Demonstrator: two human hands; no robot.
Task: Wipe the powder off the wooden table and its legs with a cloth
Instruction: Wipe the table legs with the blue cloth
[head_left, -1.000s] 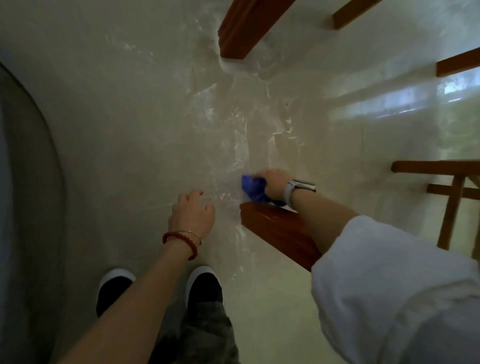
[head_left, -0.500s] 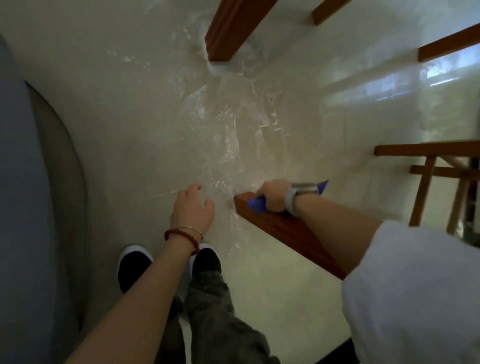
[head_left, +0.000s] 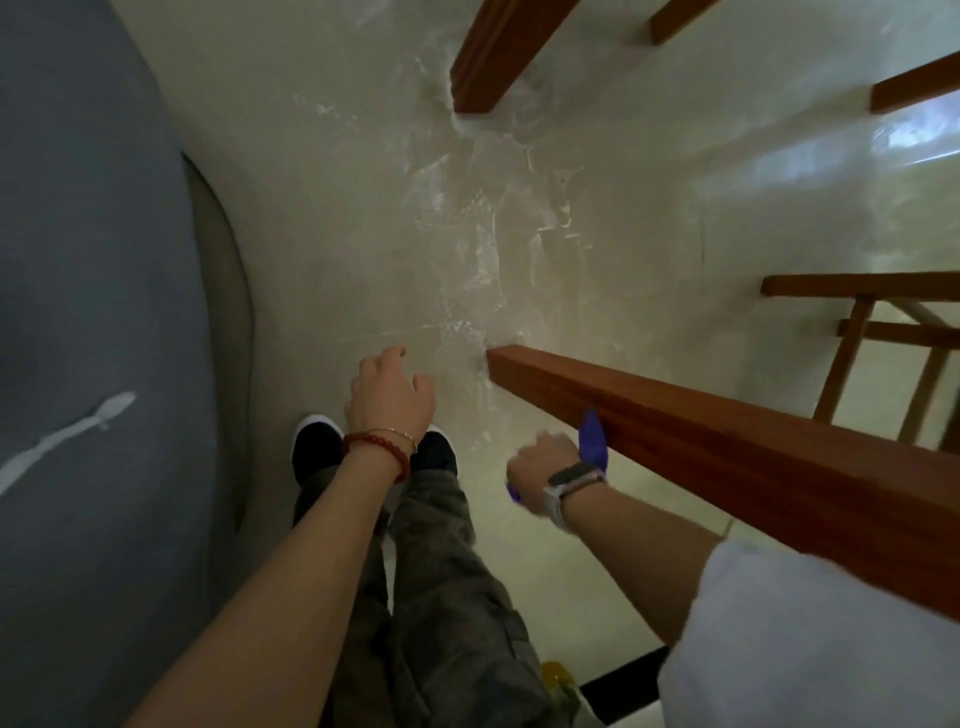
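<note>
1. The right hand (head_left: 540, 465), low and right of centre in the frame, grips the blue cloth (head_left: 592, 441). A fold of the cloth sticks up against the near face of the table leg (head_left: 675, 421), and a second scrap shows below the wrist. The leg runs from its foot at mid-frame down toward the lower right corner.
2. The left hand (head_left: 389, 397) hangs free above the shoes at centre frame, fingers loosely curled and holding nothing. It touches neither the leg nor the floor.
3. The step in hand appears to be wiping along the leg. To do it well, wrap the cloth around the edge so two faces are cleaned in one stroke, and keep steady pressure along the whole length.
4. Work in one direction, toward the foot, so loosened powder is pushed off the wood and not smeared back.
5. The pale floor (head_left: 519, 249) around the foot carries white streaks, probably powder; avoid dragging the cloth through them.
6. The second leg (head_left: 498, 52) at the top of the frame likely needs the same treatment.
7. Refold the cloth to a fresh face if it looks loaded.
</note>
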